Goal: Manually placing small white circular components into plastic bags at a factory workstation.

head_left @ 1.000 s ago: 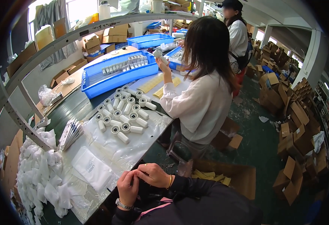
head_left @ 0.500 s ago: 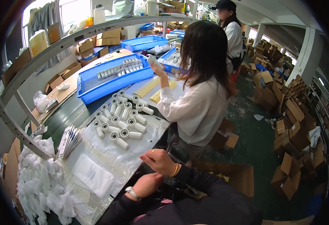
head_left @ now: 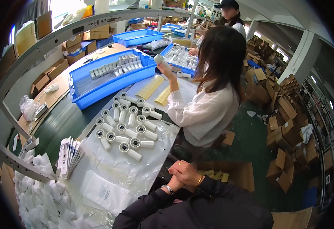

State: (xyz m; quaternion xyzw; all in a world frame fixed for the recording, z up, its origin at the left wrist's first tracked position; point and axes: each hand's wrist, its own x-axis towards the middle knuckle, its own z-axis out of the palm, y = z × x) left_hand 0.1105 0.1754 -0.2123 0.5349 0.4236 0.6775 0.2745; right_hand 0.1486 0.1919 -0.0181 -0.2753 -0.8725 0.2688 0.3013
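Pause step: right hand (head_left: 186,171) clasped over left hand (head_left: 173,182), each grip closed on nothing, flat white pouch (head_left: 105,193) nearest at 8 o'clock on the surface (head_left: 64,122); next needs unclasping.

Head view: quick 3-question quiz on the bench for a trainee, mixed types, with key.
1. True or false: the person's two hands are clasped together, holding nothing.
2. What lies nearest ahead of them on the table? A) clear plastic sheet B) blue tray C) cardboard box
3. What does the co-worker's raised hand hold?

Key: 1 true. 2 A, the clear plastic sheet. 3 A white cylinder.
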